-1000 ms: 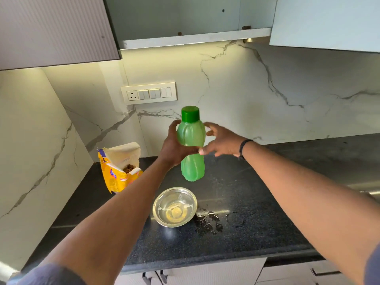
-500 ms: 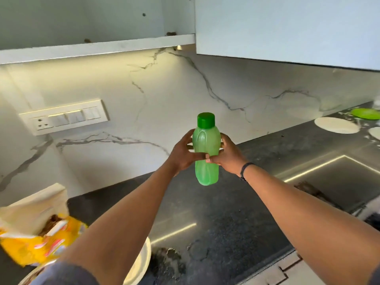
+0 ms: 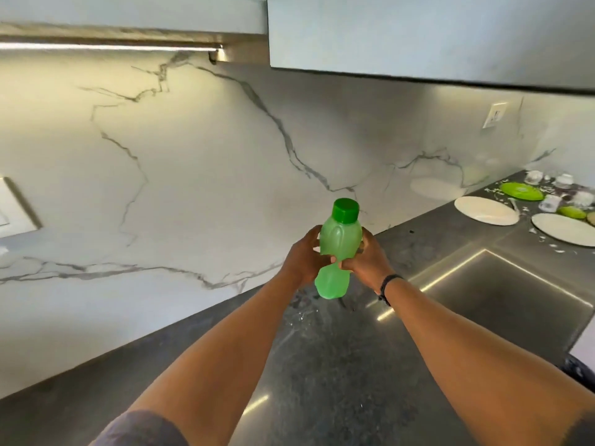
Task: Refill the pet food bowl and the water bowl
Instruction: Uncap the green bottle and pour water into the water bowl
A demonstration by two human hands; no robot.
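A green plastic bottle (image 3: 339,239) with a darker green screw cap is held upright in the air above the dark counter (image 3: 322,365). My left hand (image 3: 304,259) grips its waist from the left. My right hand (image 3: 368,257), with a black band on the wrist, grips it from the right, fingers curled round the narrow middle. The cap is on. Neither the glass bowl nor the yellow pet food bag is in view.
A steel sink (image 3: 502,304) is sunk into the counter at the right. Beyond it lie two white plates (image 3: 486,210), a green lid (image 3: 521,190) and small clutter. A marble wall runs behind, wall cabinets (image 3: 418,33) hang overhead, and a switch plate (image 3: 16,207) sits at far left.
The view has swung right: the bowl and food bag left the frame and the sink came in. The bottle moved right with both hands; the right hand closed round it.
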